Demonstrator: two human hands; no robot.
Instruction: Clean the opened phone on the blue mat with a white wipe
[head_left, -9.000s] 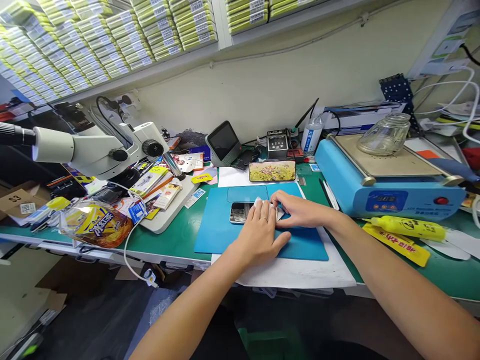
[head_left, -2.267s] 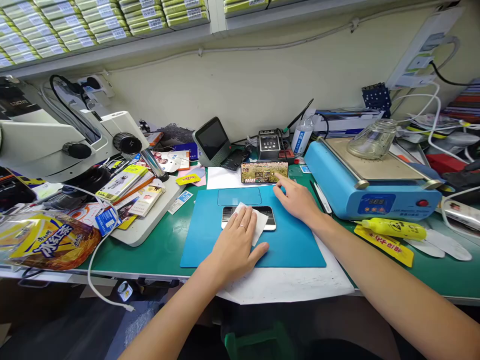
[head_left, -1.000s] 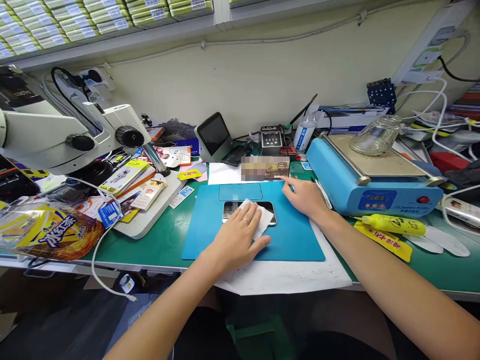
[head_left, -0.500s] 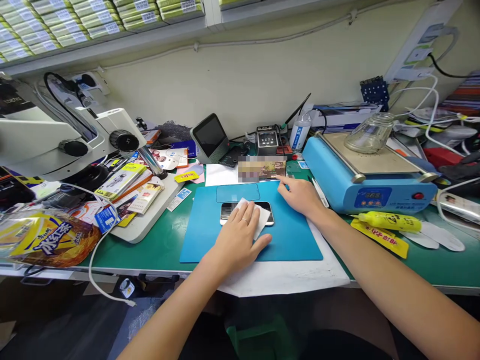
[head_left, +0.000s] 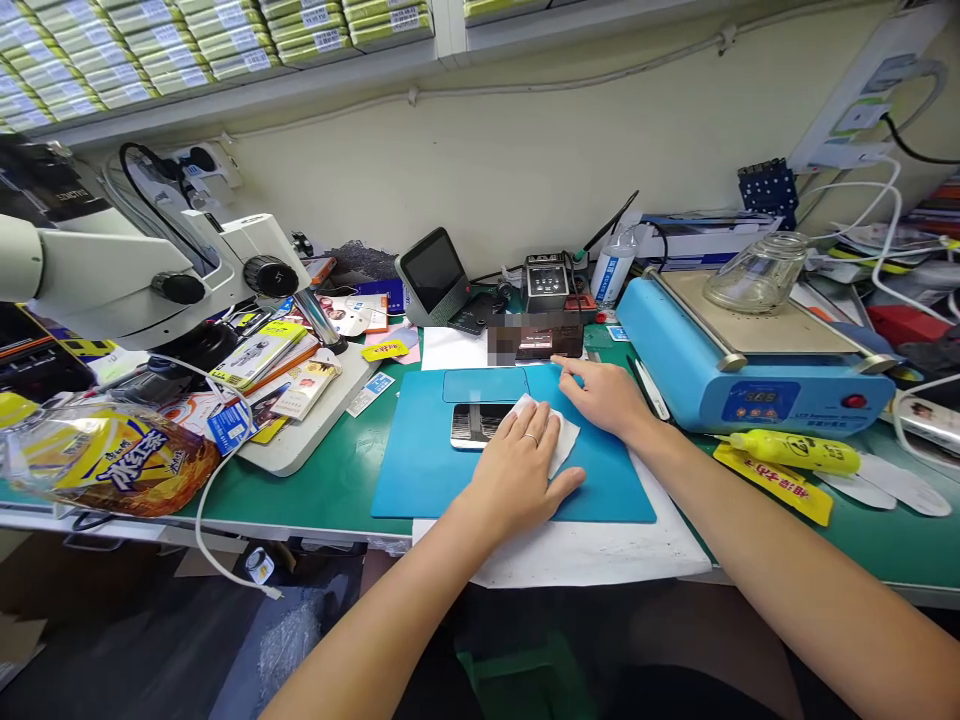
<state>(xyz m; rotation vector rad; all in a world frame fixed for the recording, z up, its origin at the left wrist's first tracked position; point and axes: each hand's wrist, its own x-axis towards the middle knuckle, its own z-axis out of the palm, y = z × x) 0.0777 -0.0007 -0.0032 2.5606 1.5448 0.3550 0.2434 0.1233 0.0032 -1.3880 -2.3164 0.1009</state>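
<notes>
A phone [head_left: 474,428] lies crosswise on the blue mat [head_left: 420,480], its dark screen showing bright reflections. My left hand [head_left: 523,450], wearing a ring, presses flat on a white tissue [head_left: 564,442] over the phone's right part, which is hidden. Its fingers lie close together with the thumb apart. Behind the phone is a thin clear glass panel [head_left: 486,386] with a dark outline. My right hand [head_left: 606,395] rests at the mat's upper right edge, holding nothing, index finger stretched forward and thumb apart. Just beyond that fingertip is a dark printed card [head_left: 551,342].
To the right stands a blue heating machine [head_left: 675,370] with a glass jar [head_left: 757,275] on top. A yellow tube [head_left: 799,452] lies in front of it. On the left are a microscope [head_left: 112,275] and a drink bottle [head_left: 112,460]. White paper [head_left: 600,555] sticks out under the mat.
My left hand has slid the tissue rightward along the phone, baring more of the screen's left part. The right hand stays at the mat's edge. The whole view has shifted slightly.
</notes>
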